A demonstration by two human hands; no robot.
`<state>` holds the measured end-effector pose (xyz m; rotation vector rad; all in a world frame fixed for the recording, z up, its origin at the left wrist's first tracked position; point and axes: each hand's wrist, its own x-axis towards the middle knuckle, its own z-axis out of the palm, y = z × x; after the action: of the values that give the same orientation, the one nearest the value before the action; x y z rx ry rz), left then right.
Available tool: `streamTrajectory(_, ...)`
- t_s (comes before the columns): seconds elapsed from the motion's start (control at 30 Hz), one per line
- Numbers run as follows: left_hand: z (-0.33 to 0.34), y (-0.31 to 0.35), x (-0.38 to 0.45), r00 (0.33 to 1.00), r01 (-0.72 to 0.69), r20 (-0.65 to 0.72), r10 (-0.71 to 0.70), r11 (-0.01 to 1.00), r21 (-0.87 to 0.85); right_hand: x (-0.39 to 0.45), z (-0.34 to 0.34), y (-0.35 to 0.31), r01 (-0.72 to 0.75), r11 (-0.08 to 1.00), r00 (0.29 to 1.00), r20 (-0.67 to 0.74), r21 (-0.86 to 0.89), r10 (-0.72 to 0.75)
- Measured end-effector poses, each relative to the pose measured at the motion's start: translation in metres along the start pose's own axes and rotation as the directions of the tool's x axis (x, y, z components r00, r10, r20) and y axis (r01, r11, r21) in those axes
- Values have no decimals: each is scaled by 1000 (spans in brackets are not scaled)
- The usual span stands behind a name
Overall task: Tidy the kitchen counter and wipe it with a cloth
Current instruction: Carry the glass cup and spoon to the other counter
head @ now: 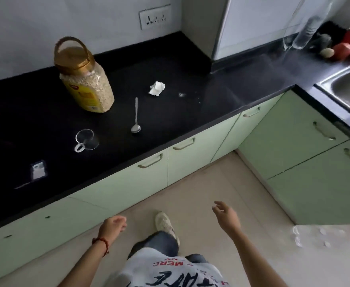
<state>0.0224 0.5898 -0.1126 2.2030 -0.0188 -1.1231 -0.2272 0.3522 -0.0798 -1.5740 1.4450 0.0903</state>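
Both hands hung empty over the floor, short of the black counter [170, 112]. The left hand [113, 224] had its fingers [122, 221] loosely curled, holding nothing; the right hand [227, 215] was slack and open, its fingers [218, 205] a little spread, also holding nothing.

Everything to be tidied lay ahead of the fingers and up on the counter, well apart from them. The spoon [136, 119] lay flat with its long axis running roughly front to back, bowl toward the counter's front edge and handle toward the wall. I judged it about equally open to either hand. The glass cup [86, 140] sat left of the spoon, nearer the left hand, its handle turned toward the front edge. It seemed to lie on its side, though through clear glass on black stone I could not be sure. The oats jar [85, 79], gold-lidded with its carry handle raised, stood upright further back toward the wall. A crumpled tissue [157, 88] lay right of the jar, with a few pale specks just beside it.

No cloth showed anywhere. A small shiny object [38, 169] at the left was too blurred to name. The sink [343, 88] was cut off at the right edge, and beyond it some red and pale containers were blurred. A clear plastic bottle [314, 235] lay low at the right, partly cut off.
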Motion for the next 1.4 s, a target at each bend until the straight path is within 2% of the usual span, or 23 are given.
streamTrajectory(0.2,-7,34,12,998,-37,-61,31,993,-112,32,0,-91,215,972,976,60,-91,-211)
streamTrajectory(0.33,-15,63,10,988,-128,-98,117,984,-121,48,1,-152,399,914,914,108,-70,-391)
streamTrajectory(0.47,-25,79,-3,971,-175,-192,141,970,-168,57,16,-208,529,847,837,196,-49,-512)
streamTrajectory(0.67,-52,113,-15,886,-324,-427,181,900,-291,83,44,-277,661,746,726,324,-85,-606)
streamTrajectory(0.73,-68,127,-10,844,-369,-506,177,877,-308,95,50,-295,729,670,669,356,-143,-653)
streamTrajectory(0.8,-84,141,1,796,-382,-585,154,878,-288,107,55,-312,810,540,583,405,-226,-705)
streamTrajectory(0.93,-112,156,30,702,-315,-707,80,926,-208,131,66,-342,892,234,433,582,-387,-689)
streamTrajectory(1.07,-124,158,52,727,-283,-680,90,943,-178,146,80,-354,905,19,354,731,-424,-584)
streamTrajectory(1.27,-124,164,67,761,-264,-639,114,954,-144,155,92,-357,885,-89,337,761,-457,-554)
streamTrajectory(1.4,-123,165,73,755,-263,-649,96,951,-165,158,96,-355,897,-60,320,738,-437,-595)
